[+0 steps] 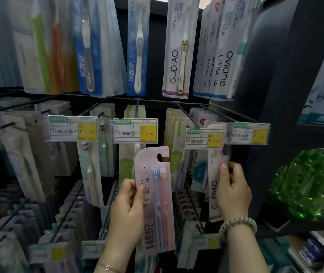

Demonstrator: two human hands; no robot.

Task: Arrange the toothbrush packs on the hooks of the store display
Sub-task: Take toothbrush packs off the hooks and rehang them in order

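Left hand (pixel 126 211) pinching a pink two-brush toothbrush pack (pixel 155 203), held upright in front of the display hooks (pixel 186 115) with its hanging slot free. Right hand (pixel 234 192) grips the edge of a GUDIAO toothbrush pack (pixel 214 174). That pack's top is hidden behind a price label (pixel 204 138), so whether a hook carries it cannot be told.

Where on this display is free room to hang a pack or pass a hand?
Bare rod before the yellow packs; dark gap between the blue pack and the top GUDIAO pack. Left hooks are crowded.
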